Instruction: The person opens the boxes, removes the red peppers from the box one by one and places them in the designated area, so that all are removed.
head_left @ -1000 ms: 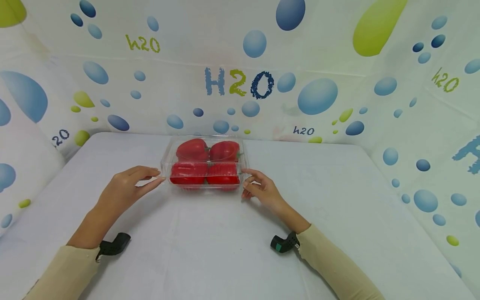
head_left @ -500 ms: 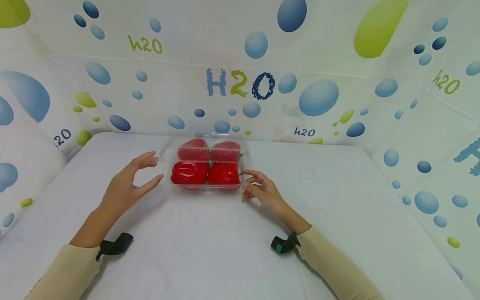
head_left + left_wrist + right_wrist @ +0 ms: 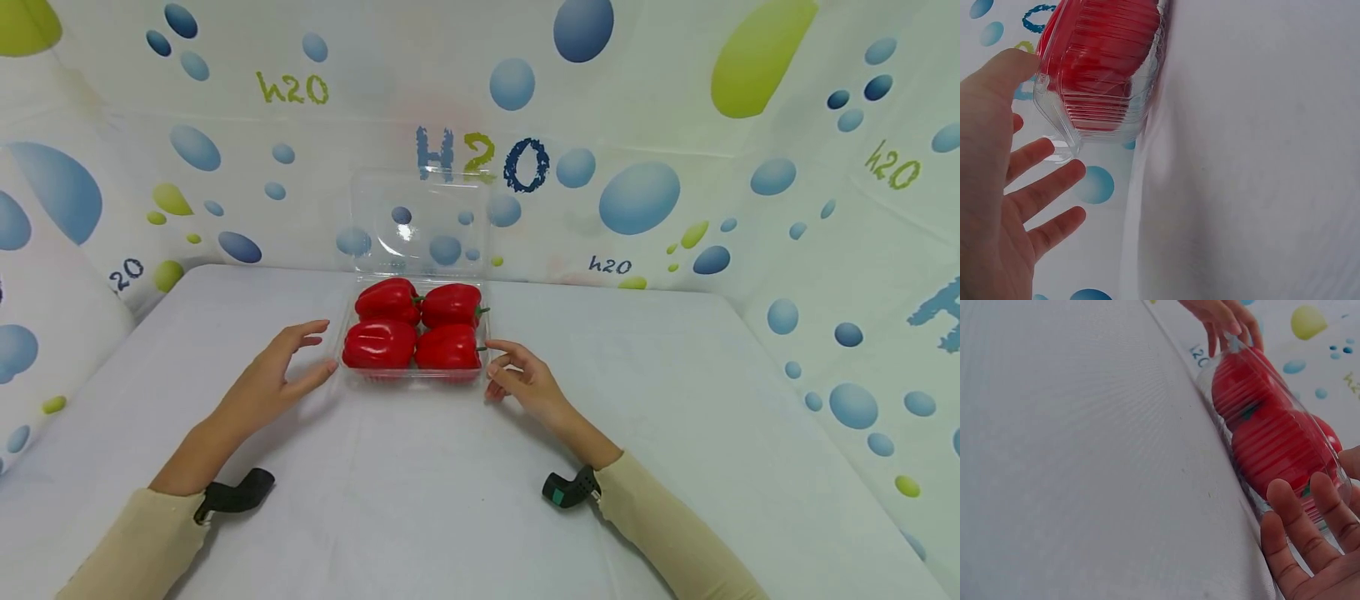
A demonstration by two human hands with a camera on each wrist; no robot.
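A clear plastic clamshell container (image 3: 408,375) stands at the back of the table. Several red bell peppers (image 3: 380,344) with green stems sit inside it. Its clear lid (image 3: 408,237) is raised upright behind them. My left hand (image 3: 262,379) is beside the container's left end, thumb and fingers spread apart. In the left wrist view, its thumb tip lies close against the container wall (image 3: 1104,119); I cannot tell whether it touches. At the right end, the right hand (image 3: 528,379) rests with fingertips against or very near the wall, its fingers loosely bent.
A white cloth (image 3: 420,492) covers the table. Behind it hangs a white backdrop (image 3: 660,100) printed with blue and green drops and H2O lettering. Black wrist cameras (image 3: 238,492) sit on both forearms, at the beige sleeves.
The lid has swung from lying over the peppers to standing upright at the back. My left hand opened wider, then came down and slightly right toward the container. My right hand has hardly moved.
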